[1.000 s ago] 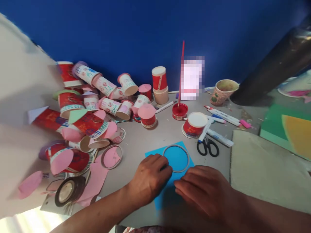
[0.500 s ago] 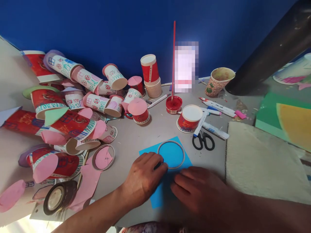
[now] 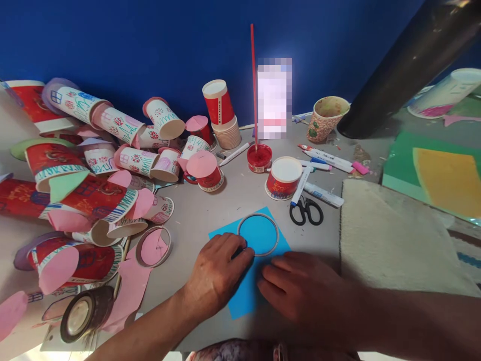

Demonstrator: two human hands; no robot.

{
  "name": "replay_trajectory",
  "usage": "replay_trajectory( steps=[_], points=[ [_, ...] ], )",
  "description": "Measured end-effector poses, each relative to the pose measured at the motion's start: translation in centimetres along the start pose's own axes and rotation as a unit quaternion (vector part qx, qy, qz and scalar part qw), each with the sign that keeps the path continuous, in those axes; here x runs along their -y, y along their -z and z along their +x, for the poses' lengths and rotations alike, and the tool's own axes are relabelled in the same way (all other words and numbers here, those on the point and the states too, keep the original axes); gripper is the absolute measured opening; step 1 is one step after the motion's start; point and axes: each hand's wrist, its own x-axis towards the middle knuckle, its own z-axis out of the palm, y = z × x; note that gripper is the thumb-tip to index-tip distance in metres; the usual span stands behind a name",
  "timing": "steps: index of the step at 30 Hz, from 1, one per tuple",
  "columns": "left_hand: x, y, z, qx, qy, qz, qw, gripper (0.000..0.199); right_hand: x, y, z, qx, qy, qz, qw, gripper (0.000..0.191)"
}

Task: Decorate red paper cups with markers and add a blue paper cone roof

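Note:
A sheet of blue paper lies on the table in front of me, with a thin grey ring flat on its upper part. My left hand rests on the paper's left side, its thumb and fingers pinched on the ring's lower left edge. My right hand lies over the right side of the paper, just below the ring, fingers curled and shadowed; whether they hold anything is hidden. Black-handled scissors lie beyond the paper to the right.
Decorated paper cups are heaped on the left, near a roll of tape and pink paper scraps. Markers, a red paint pot and a white cloth stand or lie farther right.
The whole view has shifted slightly, so the things on the table appear a little farther left. Both hands keep nearly the same place on the blue paper.

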Motion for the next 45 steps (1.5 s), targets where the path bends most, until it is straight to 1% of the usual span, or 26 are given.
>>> replay_trajectory(
  steps=[4,13,17,22,26,29,34,38,40,42,45],
  points=[
    [-0.1,0.2,0.2,0.003,0.000,-0.005,1.000,0.017,-0.1,-0.1,0.1,-0.010,0.001,0.002,1.000,0.014],
    [0.1,0.3,0.1,0.010,-0.006,-0.008,1.000,0.017,-0.3,0.2,0.2,0.022,0.000,0.015,1.000,0.015],
    [0.2,0.0,0.0,0.007,-0.002,0.002,1.000,0.016,-0.4,0.3,0.2,0.019,0.009,0.007,1.000,0.015],
    [-0.2,0.4,0.5,-0.022,-0.008,-0.002,1.000,0.013,-0.5,0.3,0.2,0.015,0.017,0.001,1.000,0.017],
    [-0.5,0.7,0.9,-0.044,-0.021,-0.012,0.999,0.014,-0.5,0.3,0.3,0.000,0.008,0.012,1.000,0.015],
    [-0.5,0.6,0.9,-0.046,-0.023,-0.015,0.999,0.014,-0.5,0.2,0.2,-0.003,0.006,0.013,1.000,0.013],
    [-0.4,0.0,0.4,-0.020,-0.003,-0.018,1.000,0.015,-0.4,0.1,0.0,-0.007,0.005,0.019,1.000,0.013],
    [-0.4,-0.6,-0.3,-0.012,0.021,-0.016,1.000,0.014,-0.2,-0.3,0.1,-0.033,-0.020,0.024,0.999,0.017],
    [-0.5,-0.8,-0.5,-0.013,0.037,-0.016,0.999,0.012,-0.2,-0.5,0.1,-0.046,-0.034,0.034,0.998,0.019],
    [-0.7,-0.9,-0.5,-0.020,0.058,-0.023,0.998,0.011,-0.3,-0.9,-0.2,-0.047,-0.049,0.042,0.997,0.022],
    [-1.0,-1.0,-0.1,-0.045,0.075,-0.049,0.995,0.013,-0.3,-2.6,-2.1,-0.025,-0.049,0.068,0.996,0.020]
  ],
)
